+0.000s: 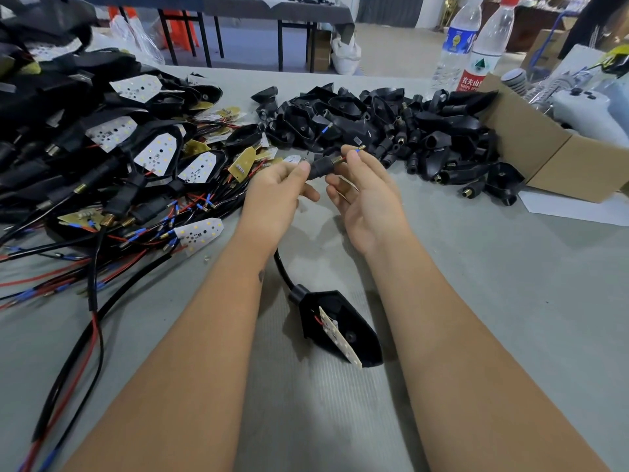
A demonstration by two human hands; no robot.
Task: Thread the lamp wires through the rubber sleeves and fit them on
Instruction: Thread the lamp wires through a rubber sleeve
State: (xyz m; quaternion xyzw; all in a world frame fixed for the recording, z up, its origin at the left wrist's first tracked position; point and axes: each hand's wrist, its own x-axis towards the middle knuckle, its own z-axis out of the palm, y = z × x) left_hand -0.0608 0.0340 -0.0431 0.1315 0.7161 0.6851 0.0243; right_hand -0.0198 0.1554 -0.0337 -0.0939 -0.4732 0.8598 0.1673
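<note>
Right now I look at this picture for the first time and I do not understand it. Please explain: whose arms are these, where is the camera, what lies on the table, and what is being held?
There is no machine here. A person works with two bare hands, and one camera on the person's head looks forward and down, so the arms enter from below.

The left hand pinches a black rubber sleeve. The right hand pinches the thin wire ends coming out of the sleeve's threaded brass end.

On the grey table, between the forearms, lies a black lamp housing with a white LED board; its black cable runs up toward the hands. At the left is a pile of wired lamps; ahead, a heap of black sleeves and housings. At the right stand a cardboard box and two water bottles.
</note>
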